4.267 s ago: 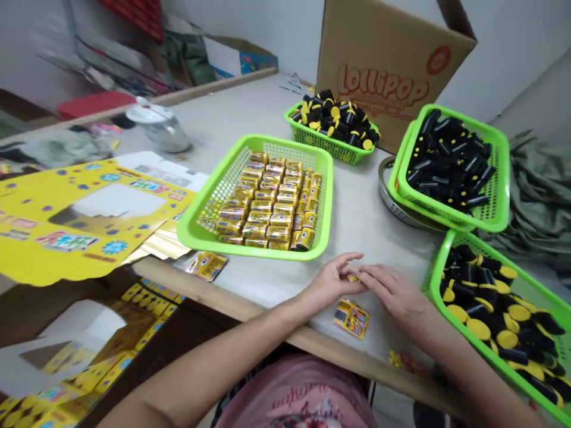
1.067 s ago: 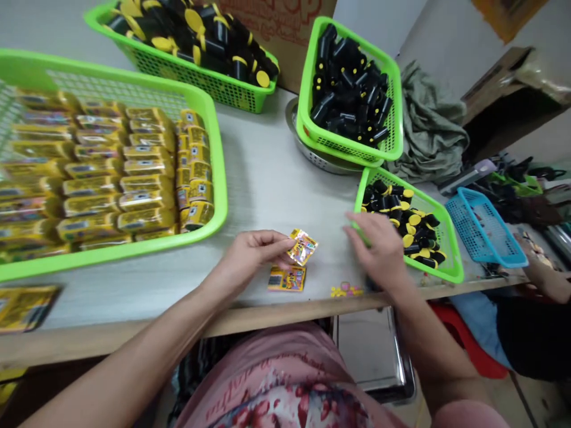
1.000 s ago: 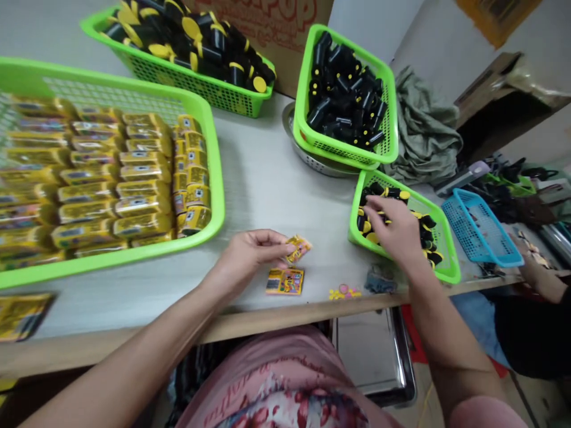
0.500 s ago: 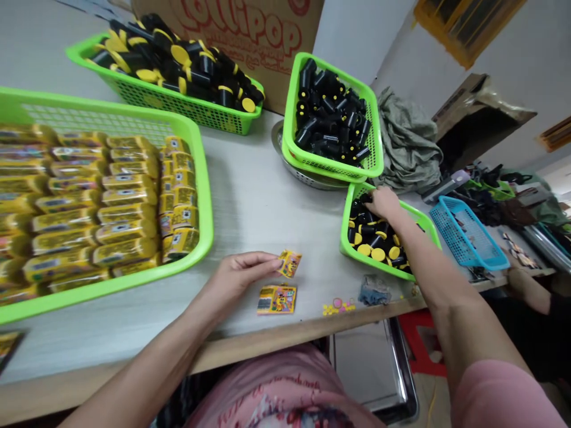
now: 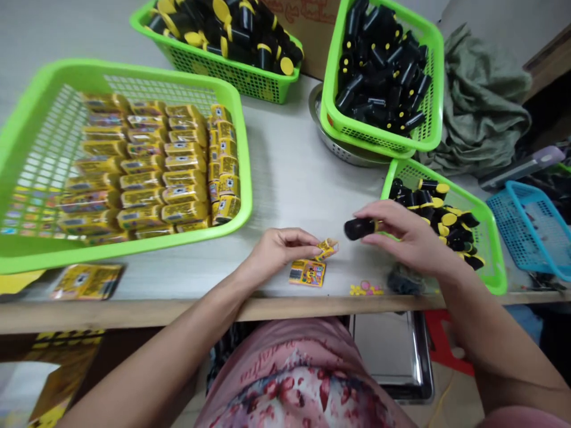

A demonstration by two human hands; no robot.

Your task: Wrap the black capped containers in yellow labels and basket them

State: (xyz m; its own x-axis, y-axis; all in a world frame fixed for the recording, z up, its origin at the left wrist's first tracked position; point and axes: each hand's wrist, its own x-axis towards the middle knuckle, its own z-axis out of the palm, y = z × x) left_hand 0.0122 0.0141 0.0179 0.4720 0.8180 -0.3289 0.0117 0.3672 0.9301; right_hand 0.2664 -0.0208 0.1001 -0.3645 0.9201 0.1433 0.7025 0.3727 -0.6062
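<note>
My left hand (image 5: 279,255) pinches a small yellow printed wrapper (image 5: 327,249), which looks partly opened into a sleeve. Just below it, a flat yellow printed packet (image 5: 307,273) lies on the table. My right hand (image 5: 395,235) holds a black tube (image 5: 359,228) between thumb and fingers, its dark end pointing left toward the wrapper, with a gap between them. Behind my right hand is a green basket (image 5: 495,261) of black tubes with yellow caps. On the left, a large green basket (image 5: 247,178) holds rows of gold-wrapped pieces.
Farther back are a green basket (image 5: 276,92) of capped tubes and another (image 5: 439,65) of black tubes above a metal colander (image 5: 339,148). Small yellow bits (image 5: 366,289) and a dark cloth (image 5: 404,280) lie near the wooden edge. A blue basket (image 5: 526,229) stands right.
My right hand has come out of the basket of capped tubes and moved left with a black tube. The wrapper in my left hand now looks more opened. The camera view has shifted.
</note>
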